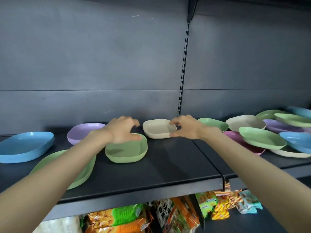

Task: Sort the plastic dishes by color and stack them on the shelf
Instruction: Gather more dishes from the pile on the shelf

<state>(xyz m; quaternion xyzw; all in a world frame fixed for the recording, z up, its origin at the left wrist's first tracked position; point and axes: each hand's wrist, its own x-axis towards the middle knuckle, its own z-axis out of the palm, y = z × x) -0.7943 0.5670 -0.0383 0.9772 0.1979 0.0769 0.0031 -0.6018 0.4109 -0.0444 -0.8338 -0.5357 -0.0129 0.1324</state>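
— Where is our right hand (185, 127)?
— At the right rim of the cream rounded-square plastic dish (157, 129) on the black metal shelf (168, 165), thumb and forefinger pinching it.
— Our left hand (123, 130)?
— Just left of that dish: thumb on a green rounded-square plastic dish (126, 150), at its far rim, fingers arched above; we cannot tell if they grip.

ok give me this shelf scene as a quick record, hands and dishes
left hand: thumb on far rim of green dish; grip unclear
right hand: pinches right rim of cream dish
left of hands: blue dishes, purple dish, large green plate under the left forearm
far right: mixed pile of green, purple, blue, cream dishes
shelf: dark; snack packets below
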